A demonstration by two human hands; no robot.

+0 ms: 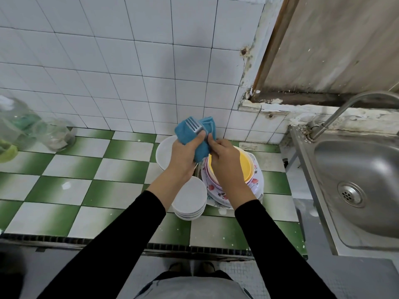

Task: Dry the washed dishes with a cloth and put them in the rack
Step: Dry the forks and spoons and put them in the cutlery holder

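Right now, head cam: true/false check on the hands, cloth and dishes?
1. The left hand holds a blue cloth against a fork. True.
2. The fork's tines point down at the dishes. False: they point up, toward the tiled wall.
3. The top bowl in the stack below the right hand is yellow. True.
4. The sink is full of dishes. False: none show in its basin.
5. White plates sit stacked on the counter. True.
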